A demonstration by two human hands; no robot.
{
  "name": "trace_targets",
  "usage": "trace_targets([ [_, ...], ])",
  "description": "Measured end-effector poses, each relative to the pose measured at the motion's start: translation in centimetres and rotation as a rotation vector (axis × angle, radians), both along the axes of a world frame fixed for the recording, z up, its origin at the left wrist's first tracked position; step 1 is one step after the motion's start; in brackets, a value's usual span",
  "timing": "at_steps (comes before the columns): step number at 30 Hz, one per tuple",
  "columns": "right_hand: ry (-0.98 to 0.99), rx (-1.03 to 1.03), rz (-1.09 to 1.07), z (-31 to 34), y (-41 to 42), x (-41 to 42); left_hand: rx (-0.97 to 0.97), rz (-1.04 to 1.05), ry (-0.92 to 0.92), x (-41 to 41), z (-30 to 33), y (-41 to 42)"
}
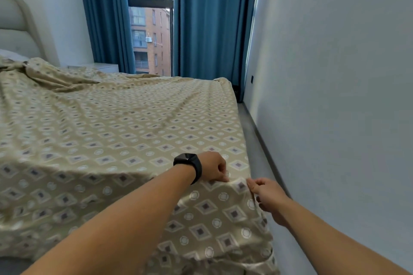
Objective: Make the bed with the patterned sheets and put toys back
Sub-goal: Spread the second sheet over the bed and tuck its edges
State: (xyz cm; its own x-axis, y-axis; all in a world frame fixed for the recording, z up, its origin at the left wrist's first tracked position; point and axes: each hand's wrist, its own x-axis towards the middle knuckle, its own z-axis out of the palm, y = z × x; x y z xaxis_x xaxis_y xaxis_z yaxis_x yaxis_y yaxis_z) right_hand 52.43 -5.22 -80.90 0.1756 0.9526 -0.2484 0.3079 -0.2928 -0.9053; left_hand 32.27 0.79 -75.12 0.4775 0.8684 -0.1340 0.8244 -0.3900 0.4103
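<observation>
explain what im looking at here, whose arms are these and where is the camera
There is no machine here: a person wears a wide-angle camera on the head, so you look forward and down along their own arms. The left hand, next to a black watch, and the right hand both pinch the patterned sheet near the corner of the bed. The sheet is spread across the bed but lies bunched near the headboard. Beyond are blue curtains and a window. No toys are in view.
</observation>
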Motion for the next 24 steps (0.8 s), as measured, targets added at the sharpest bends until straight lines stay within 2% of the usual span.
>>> trace_targets([
  [4,-0.027,0.032,-0.004,1.1,-0.6,0.2,0.016,-0.009,0.041,0.2,-0.2,-0.3],
  [10,-0.242,0.149,0.033,3.9,-0.7,2.0,-0.023,-0.147,-0.133,0.6,3.3,-1.0],
  [14,-0.314,0.135,0.061,4.3,-0.7,3.3,0.091,-0.194,-0.195,1.9,4.2,-1.1],
  [16,-0.431,0.059,0.118,2.6,-0.8,3.3,0.147,-0.135,-0.216,0.9,3.4,-0.5],
  [19,-0.546,0.001,0.170,0.6,-0.5,2.2,0.176,-0.036,-0.088,-2.1,1.7,0.7],
  [22,-0.861,0.085,0.157,1.1,-0.1,1.4,0.107,0.082,0.009,-5.5,0.3,1.5],
  [24,-1.048,0.224,0.064,1.9,-0.5,1.1,0.084,0.129,0.050,-7.3,-0.8,1.7],
])
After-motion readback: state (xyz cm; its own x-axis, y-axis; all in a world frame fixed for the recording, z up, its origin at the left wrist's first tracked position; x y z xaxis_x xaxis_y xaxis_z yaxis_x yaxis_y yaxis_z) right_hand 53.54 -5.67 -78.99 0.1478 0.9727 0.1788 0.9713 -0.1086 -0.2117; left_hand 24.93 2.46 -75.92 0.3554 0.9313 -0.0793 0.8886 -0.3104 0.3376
